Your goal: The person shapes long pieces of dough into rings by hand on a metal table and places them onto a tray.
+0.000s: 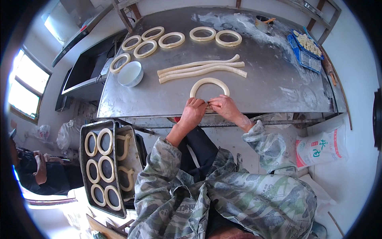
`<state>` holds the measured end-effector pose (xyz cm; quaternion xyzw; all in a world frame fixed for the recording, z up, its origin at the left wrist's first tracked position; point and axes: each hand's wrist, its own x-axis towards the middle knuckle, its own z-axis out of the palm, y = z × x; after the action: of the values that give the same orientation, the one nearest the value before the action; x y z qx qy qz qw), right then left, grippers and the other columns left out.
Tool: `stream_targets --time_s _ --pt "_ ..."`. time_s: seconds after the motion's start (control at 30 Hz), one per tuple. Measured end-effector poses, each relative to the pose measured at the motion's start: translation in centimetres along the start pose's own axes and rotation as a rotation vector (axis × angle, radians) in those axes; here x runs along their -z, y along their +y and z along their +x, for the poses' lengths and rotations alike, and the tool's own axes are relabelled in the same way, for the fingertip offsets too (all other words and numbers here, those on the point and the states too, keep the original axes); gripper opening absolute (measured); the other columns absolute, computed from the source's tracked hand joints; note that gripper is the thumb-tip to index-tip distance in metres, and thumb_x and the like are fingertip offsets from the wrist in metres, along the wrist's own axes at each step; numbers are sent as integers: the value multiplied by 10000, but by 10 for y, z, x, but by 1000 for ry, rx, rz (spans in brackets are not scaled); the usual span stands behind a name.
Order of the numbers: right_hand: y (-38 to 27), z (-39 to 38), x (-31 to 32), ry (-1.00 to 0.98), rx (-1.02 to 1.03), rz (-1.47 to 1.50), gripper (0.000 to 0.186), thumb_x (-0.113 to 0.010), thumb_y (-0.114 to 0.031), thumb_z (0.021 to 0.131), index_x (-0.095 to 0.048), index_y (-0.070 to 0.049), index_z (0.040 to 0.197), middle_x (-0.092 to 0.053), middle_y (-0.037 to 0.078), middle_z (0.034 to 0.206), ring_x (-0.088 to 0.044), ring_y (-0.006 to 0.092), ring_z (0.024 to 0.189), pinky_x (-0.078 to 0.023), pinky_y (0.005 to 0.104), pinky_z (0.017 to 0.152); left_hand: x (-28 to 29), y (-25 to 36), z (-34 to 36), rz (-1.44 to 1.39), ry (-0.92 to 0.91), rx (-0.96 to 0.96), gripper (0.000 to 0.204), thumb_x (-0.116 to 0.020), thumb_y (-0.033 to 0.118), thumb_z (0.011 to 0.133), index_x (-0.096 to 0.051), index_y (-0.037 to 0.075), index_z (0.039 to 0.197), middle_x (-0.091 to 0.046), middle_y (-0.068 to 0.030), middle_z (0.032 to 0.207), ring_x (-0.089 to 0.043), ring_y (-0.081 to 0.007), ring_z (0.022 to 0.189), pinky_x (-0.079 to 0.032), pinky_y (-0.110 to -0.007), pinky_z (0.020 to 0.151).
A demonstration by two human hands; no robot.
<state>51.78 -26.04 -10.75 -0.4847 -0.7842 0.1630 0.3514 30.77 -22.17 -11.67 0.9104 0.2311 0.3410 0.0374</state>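
At the front edge of the steel table (131,103), my left hand (192,112) and my right hand (225,106) meet with fingers closed on the lower part of a pale dough ring (209,80), where the pinched spot is partly hidden by my fingers. Three long dough ropes (203,74) lie side by side just behind it. Several formed dough rings (171,46) rest farther back and toward the left. A white bowl (130,79) stands left of the ropes.
Stacked trays (83,155) with dough rings are below left. A person (41,171) is at the far left. A blue tray (302,59) of dough pieces, a rolling pin (329,70) and a metal cup (263,24) are right. A sack (320,147) stands below right.
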Motion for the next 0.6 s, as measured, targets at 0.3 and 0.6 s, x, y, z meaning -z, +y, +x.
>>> stream_targets --time_s 0.3,0.6 --pt "8 0 10 -94 -71 85 228 -686 -156 865 -761 -60 1058 -741 108 1123 -691 280 1014 -530 361 905 -4 8 6 -27 -2 60 192 -701 138 805 -707 78 988 -638 -58 974 -621 -272 952 -474 -432 906" --pt "20 -15 29 -32 63 -120 260 -658 -115 845 -728 -23 1078 -713 118 1176 -654 334 1093 -525 423 952 -20 20 18 -27 -43 116 126 -692 129 819 -708 87 937 -644 -57 955 -631 -280 929 -501 -439 842"
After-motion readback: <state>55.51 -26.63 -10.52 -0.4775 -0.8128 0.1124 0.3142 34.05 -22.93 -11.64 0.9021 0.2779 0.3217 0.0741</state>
